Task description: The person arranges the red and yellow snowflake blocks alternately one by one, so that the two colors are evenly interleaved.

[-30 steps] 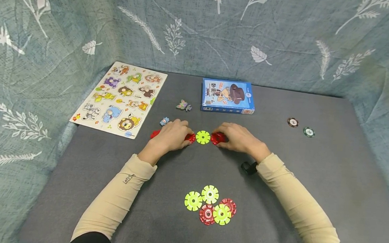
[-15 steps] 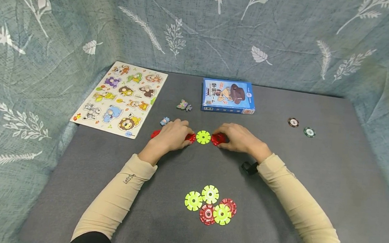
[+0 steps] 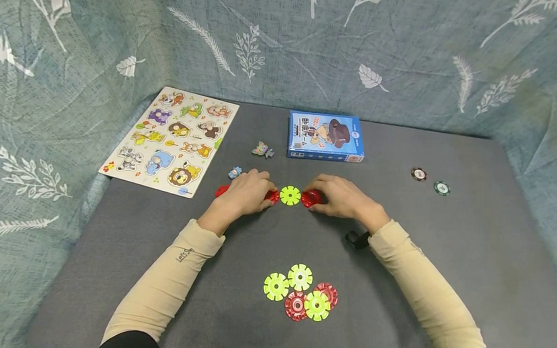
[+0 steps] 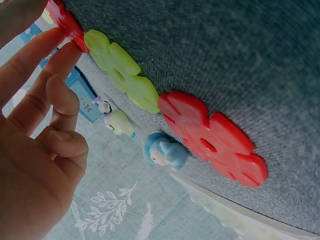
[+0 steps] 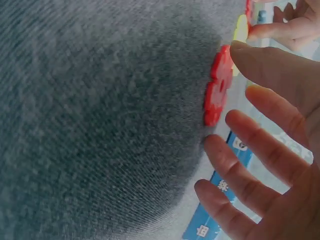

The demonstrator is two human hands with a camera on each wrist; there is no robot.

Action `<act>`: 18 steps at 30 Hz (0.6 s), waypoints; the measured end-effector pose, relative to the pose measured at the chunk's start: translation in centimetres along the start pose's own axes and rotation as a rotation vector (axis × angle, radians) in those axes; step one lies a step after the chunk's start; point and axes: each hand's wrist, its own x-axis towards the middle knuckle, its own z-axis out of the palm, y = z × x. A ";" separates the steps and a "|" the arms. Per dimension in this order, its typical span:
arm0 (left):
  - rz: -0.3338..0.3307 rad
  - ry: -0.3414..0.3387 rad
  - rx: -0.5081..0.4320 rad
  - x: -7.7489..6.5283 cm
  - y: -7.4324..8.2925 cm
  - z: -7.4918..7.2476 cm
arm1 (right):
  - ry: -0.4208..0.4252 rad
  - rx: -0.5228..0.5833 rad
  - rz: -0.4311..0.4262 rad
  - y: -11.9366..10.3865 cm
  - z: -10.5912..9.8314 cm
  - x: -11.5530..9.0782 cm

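Note:
A row of notched plastic building discs runs across the table between both hands. My left hand [image 3: 247, 194] pinches the edges of a red disc [image 4: 67, 25] with thumb and fingers. Beyond the wrist, the left wrist view shows a yellow-green disc [image 4: 121, 71] and another red disc [image 4: 215, 138] lying end to end. At the middle of the row a yellow-green disc [image 3: 290, 195] lies flat. To its right, my right hand [image 3: 343, 199] holds a red disc [image 3: 311, 198] by its edges, thumb at the near side.
Several loose discs [image 3: 299, 277] lie nearer the body. Behind stand a blue game box [image 3: 326, 136] and a small figure [image 3: 263, 149]. A blue figurine [image 4: 166, 151] sits beside the row. An animal puzzle board [image 3: 170, 141] lies left; two poker chips [image 3: 419, 174] lie right.

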 end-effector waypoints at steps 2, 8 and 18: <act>0.000 -0.005 0.004 -0.1 0.0 -0.1 | 0.008 -0.008 -0.002 -0.1 -0.1 -0.3; 0.001 -0.004 0.008 -0.1 0.0 -0.2 | 0.064 -0.070 -0.046 -0.6 -0.2 -1.5; -0.007 -0.001 -0.002 0.0 0.0 -0.1 | 0.101 -0.094 -0.134 -1.6 0.4 -3.6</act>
